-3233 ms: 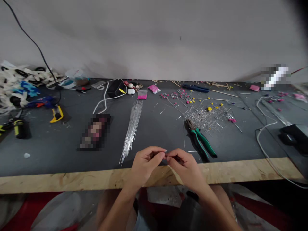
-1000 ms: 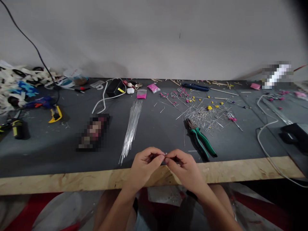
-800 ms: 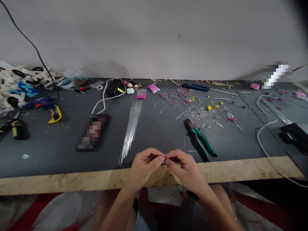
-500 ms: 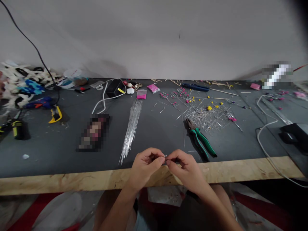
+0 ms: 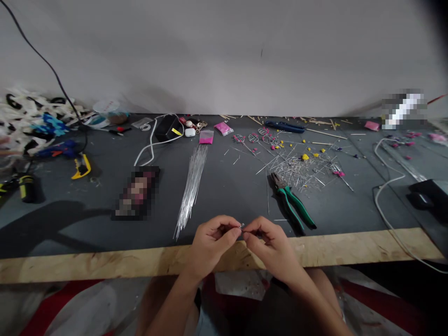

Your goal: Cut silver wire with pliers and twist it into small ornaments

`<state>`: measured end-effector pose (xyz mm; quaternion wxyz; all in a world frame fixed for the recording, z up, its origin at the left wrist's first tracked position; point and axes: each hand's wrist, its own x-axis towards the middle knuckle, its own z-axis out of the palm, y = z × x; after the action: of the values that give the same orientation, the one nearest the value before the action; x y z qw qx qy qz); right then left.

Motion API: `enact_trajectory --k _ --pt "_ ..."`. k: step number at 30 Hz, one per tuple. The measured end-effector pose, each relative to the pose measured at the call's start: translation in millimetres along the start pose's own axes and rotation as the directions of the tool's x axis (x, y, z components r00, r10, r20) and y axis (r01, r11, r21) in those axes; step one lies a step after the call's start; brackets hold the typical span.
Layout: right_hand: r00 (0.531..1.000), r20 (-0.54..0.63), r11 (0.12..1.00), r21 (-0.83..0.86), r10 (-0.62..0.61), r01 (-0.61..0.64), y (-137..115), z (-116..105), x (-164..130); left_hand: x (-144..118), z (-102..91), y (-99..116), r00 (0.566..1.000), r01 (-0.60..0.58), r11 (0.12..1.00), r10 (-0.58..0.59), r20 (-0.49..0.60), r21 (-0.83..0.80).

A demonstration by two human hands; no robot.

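My left hand (image 5: 214, 240) and my right hand (image 5: 271, 245) meet over the table's front edge, each pinched closed with thumb against fingers. Between the fingertips a tiny piece of bent metal wire (image 5: 242, 225) shows a small loop; the rest of it is covered by the fingers. To the left of my hands lies a bundle of straight metal wires (image 5: 192, 191). Green-handled pliers (image 5: 292, 203) rest on the right, their jaws pointing away from me. Beyond them spreads a heap of short wire offcuts (image 5: 301, 172).
Small wire rackets (image 5: 254, 138) with pink bits lie near pink packets (image 5: 206, 137). A blue utility knife (image 5: 285, 126) is at the back. On the left are a pixelated dark device (image 5: 136, 192), a yellow-handled cutter (image 5: 81, 167) and a blue glue gun (image 5: 58, 148). A white cable (image 5: 380, 200) crosses the right side.
Both hands keep nearly the same place and pinch, with the wire loop barely shifted. A dark shadow has spread over the table's left front part.
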<state>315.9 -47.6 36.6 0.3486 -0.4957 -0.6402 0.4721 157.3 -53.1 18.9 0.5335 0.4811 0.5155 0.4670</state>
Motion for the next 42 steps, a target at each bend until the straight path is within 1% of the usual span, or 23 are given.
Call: enact_trajectory --k 4,7,9,13,16,19,22,24,25,26,28,29,31,33,35,38,42 --pt "1.0 0.012 1.0 -0.009 0.013 -0.013 0 0 0 0 0.9 1 1.0 -0.029 0.999 0.029 0.003 0.024" --pt "1.0 0.023 1.0 -0.008 0.013 -0.013 -1 -1 -1 0 0.0 -1 1.0 -0.022 1.0 0.021 0.014 0.017" --pt "1.0 0.028 1.0 -0.008 -0.005 0.005 -1 -1 -1 -1 -0.7 -2 1.0 0.001 1.0 -0.001 0.02 -0.021" --pt "0.998 0.047 0.999 -0.02 -0.049 0.05 0 -3 -1 -1 -2.0 -3 0.998 0.058 0.987 -0.052 0.042 -0.153" --pt "0.992 0.091 0.995 -0.024 -0.09 0.092 2 -7 2 0 -2.6 -2 0.991 0.101 0.968 -0.078 0.108 -0.228" --pt "0.973 0.168 0.987 -0.01 -0.156 0.16 5 -16 7 1 -2.4 -3 0.977 0.149 0.955 -0.102 0.186 -0.257" --pt "0.96 0.199 0.98 0.005 -0.197 0.2 9 -26 11 1 -0.9 -5 0.953 0.199 0.951 -0.131 0.274 -0.238" --pt "0.965 0.178 0.981 0.009 -0.194 0.196 12 -28 13 -1 0.7 -5 0.941 0.193 0.962 -0.127 0.313 -0.193" --pt "0.973 0.151 0.985 0.02 -0.172 0.171 14 -28 14 -2 1.6 -4 0.945 0.159 0.975 -0.106 0.31 -0.152" --pt "0.985 0.114 0.991 0.052 -0.13 0.125 15 -26 15 -3 2.7 -3 0.953 0.101 0.99 -0.069 0.296 -0.095" --pt "0.999 0.045 0.982 0.19 0.006 -0.015 18 -20 15 -5 5.4 1 0.966 -0.067 0.996 0.051 0.252 0.057" --pt "0.995 0.043 0.956 0.279 0.085 -0.093 19 -17 16 -5 6.9 2 0.964 -0.16 0.978 0.125 0.235 0.136" --pt "0.973 0.117 0.891 0.392 0.198 -0.229 18 -12 16 -7 10.0 4 0.936 -0.322 0.909 0.265 0.23 0.263" --pt "0.943 0.198 0.845 0.423 0.267 -0.328 15 -10 15 -7 12.4 3 0.899 -0.429 0.835 0.358 0.25 0.346" --pt "0.926 0.223 0.805 0.459 0.305 -0.376 12 -11 14 -6 13.8 1 0.87 -0.491 0.772 0.413 0.269 0.403" --pt "0.929 0.201 0.77 0.52 0.31 -0.369 9 -13 13 -5 14.1 -4 0.84 -0.541 0.692 0.465 0.279 0.478" --pt "0.941 0.162 0.826 0.45 0.298 -0.339 12 -14 12 -3 14.2 -8 0.829 -0.554 0.596 0.46 0.319 0.581"
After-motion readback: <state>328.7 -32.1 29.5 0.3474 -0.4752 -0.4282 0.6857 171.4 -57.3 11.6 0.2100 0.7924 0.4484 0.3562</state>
